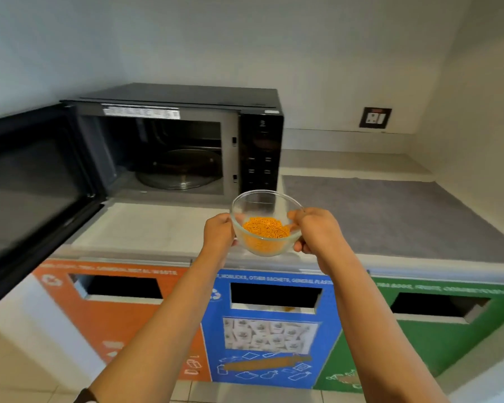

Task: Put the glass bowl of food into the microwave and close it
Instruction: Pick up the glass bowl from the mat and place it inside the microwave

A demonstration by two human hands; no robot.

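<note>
We face a corner of plain pale walls, evenly lit. A dark socket plate sits low on the back wall. Below it runs a light stone surface with a grey mat laid over its right part. The front beneath holds three waste openings: an orange panel, a blue panel and a green panel. We see pale floor tiles at the bottom left.

Clear glass bowl, glossy black microwave, matt grey countertop mat
</note>
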